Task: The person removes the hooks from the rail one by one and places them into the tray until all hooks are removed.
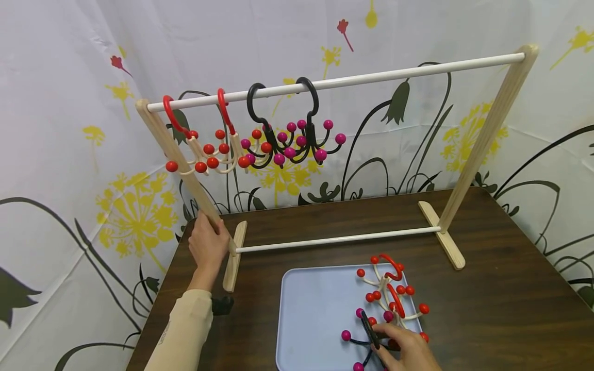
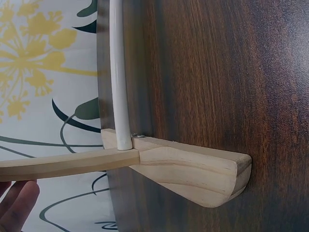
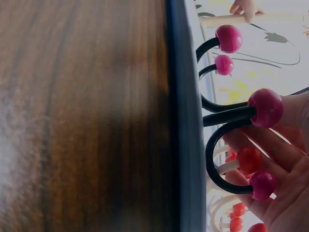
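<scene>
My left hand (image 1: pixel 207 242) grips the left wooden post (image 1: pixel 185 170) of a small rack low down, near its foot. In the left wrist view, fingertips (image 2: pixel 24 200) show against that post. At the tray's front right, my right hand (image 1: pixel 403 346) pinches a black multi-arm hook hanger (image 1: pixel 369 330) with magenta balls on its arms. Its balls (image 3: pixel 265 107) stand close to the palm in the right wrist view. Beside it, cream hangers with red hooks and red balls (image 1: pixel 375 295) lie tangled on the light blue tray (image 1: pixel 297 319).
From the rack's white top rail (image 1: pixel 413 72) hang two red-hooked hangers (image 1: pixel 223 111) at the left and two black-hooked ones (image 1: pixel 308 103) beside them. A white lower rail (image 1: pixel 339 240) joins the feet. The right foot (image 1: pixel 443 237) stands on the dark wooden table (image 1: pixel 501 288). A flower-printed curtain (image 1: pixel 533 103) hangs behind.
</scene>
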Motion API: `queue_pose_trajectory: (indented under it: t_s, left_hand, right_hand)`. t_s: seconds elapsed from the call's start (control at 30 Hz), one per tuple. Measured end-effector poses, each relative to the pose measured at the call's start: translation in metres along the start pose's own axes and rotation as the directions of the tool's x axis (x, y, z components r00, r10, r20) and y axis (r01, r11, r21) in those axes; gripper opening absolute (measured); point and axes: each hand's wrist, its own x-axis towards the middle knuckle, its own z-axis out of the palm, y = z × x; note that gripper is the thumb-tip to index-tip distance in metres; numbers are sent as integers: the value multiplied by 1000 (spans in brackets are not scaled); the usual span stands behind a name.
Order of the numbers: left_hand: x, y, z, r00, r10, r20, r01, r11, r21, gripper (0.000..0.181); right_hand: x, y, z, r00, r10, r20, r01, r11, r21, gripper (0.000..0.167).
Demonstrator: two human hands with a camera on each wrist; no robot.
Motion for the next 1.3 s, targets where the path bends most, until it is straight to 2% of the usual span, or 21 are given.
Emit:
queue_pose_trajectory:
  t_s: [0.17, 0.43, 0.67, 0.87, 1.07, 1.2, 1.3]
  left_hand:
    - [-1, -1, 0, 1000, 13, -5, -13, 1000, -6, 24]
    - [0, -2, 0, 1000, 7, -6, -7, 1000, -5, 24]
    - [-1, -2, -2, 1000, -15, 8, 15, 1000, -1, 23]
    - [1, 0, -2, 1000, 3, -4, -3, 1000, -7, 24]
    - [1, 0, -3, 1000, 5, -5, -5, 1000, -9, 23]
    - [1, 0, -2, 1000, 4, -1, -4, 1000, -7, 23]
    - [0, 0, -2, 1000, 0, 3, 0, 1000, -8, 23]
  right_hand:
    - [0, 2, 2, 998, 60, -20, -60, 998, -25, 34]
    - [-1, 1, 0, 999, 52, -12, -53, 995, -87, 39]
    - [0, -3, -2, 997, 77, 6, -75, 983, -166, 39]
    - [-4, -6, -10, 999, 33, 12, -30, 982, -185, 39]
    - [-14, -10, -24, 998, -51, 36, 57, 977, -207, 41]
    - [-24, -14, -34, 998, -55, 37, 62, 976, -207, 45]
    - [-29, -16, -47, 994, -75, 81, 91, 975, -205, 49]
